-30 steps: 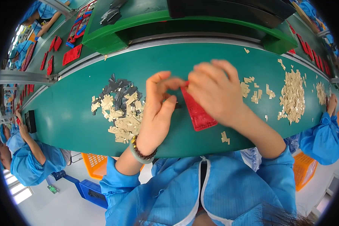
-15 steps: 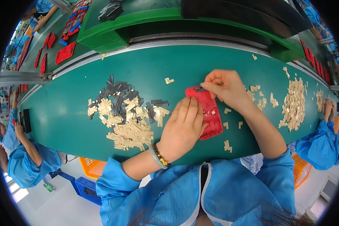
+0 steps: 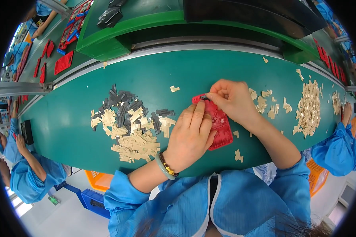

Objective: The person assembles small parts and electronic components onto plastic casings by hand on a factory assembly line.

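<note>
A red plastic housing (image 3: 224, 132) lies tilted on the green table in front of me, with ribs and round bosses on its upper face. My left hand (image 3: 190, 130) holds it from the left, fingers laid over it and thumb toward its lower part. At the far end sits a small black strip (image 3: 203, 97). Thumb and forefinger of my right hand (image 3: 231, 98) pinch at that strip's right end; the fingertips partly hide it. Left of my left hand, a pile of black strips (image 3: 124, 102) mixes with cream L-shaped pieces (image 3: 136, 144).
More cream pieces (image 3: 308, 108) are heaped at the right, with loose ones (image 3: 238, 156) near the housing. A green shelf (image 3: 154, 27) runs along the back. Co-workers in blue sit at left (image 3: 33, 173) and right (image 3: 334, 150). Orange crates (image 3: 99, 179) stand below the table.
My right hand has shifted slightly left and nearer, its fingertips still at the housing's far end. The left hand stays on the housing. The whole view has shifted a little.
</note>
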`<state>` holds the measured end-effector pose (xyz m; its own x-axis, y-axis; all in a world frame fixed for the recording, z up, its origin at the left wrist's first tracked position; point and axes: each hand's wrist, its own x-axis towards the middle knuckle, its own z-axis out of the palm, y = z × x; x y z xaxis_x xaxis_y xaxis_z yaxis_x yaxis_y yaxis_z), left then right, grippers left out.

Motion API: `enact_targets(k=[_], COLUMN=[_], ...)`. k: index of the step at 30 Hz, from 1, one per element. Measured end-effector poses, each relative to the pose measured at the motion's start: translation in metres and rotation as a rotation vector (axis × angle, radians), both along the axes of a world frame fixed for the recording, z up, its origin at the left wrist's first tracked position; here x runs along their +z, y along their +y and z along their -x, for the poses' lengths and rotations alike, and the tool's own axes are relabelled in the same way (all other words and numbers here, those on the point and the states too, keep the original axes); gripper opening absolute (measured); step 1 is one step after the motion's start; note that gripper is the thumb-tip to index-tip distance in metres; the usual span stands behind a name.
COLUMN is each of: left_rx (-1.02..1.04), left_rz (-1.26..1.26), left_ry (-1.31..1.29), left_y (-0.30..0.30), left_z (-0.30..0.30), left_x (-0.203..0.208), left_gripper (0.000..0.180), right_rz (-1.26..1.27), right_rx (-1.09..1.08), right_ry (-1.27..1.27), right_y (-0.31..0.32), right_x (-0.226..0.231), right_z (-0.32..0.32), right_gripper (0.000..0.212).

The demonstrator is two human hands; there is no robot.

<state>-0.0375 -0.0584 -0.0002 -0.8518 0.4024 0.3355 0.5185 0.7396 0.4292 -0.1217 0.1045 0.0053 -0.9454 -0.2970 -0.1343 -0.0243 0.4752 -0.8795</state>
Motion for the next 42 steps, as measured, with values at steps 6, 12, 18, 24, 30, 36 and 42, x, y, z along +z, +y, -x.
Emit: enact_targets(k=[6, 12, 18, 24, 30, 36, 42], left_rx=[0.008, -0.03, -0.065, -0.05, -0.041, 0.057, 0.063], left_rz=[-0.027, 0.036, 0.027, 0.044, 0.05, 0.11, 0.123], left_ry=[-0.025, -0.029, -0.042, 0.004, 0.082, 0.125, 0.19], left_y=[0.0, -0.003, -0.002, -0.003, 0.005, 0.019, 0.022], left_z=[0.003, 0.008, 0.01, 0.01, 0.016, 0.026, 0.025], left_x=[0.001, 0.008, 0.009, 0.01, 0.018, 0.012, 0.015], left_gripper=[0.043, 0.042, 0.036, 0.036, 0.037, 0.033, 0.033], right_rz=[-0.005, -0.071, -0.555, -0.598, -0.508, -0.359, -0.481], right_rx=[-0.006, 0.028, 0.149, 0.094, 0.179, 0.105, -0.315], right_ry=[0.011, 0.087, 0.755, 0.828, 0.922, 0.822, 1.1], right_y=[-0.001, -0.004, 0.002, 0.017, 0.037, 0.07, 0.152], right_x=[-0.002, 0.007, -0.003, 0.009, -0.006, 0.004, 0.053], right_z=[-0.001, -0.002, -0.015, -0.018, -0.021, -0.021, 0.027], right_gripper=[0.01, 0.012, 0.02, 0.034, 0.025, 0.025, 0.029])
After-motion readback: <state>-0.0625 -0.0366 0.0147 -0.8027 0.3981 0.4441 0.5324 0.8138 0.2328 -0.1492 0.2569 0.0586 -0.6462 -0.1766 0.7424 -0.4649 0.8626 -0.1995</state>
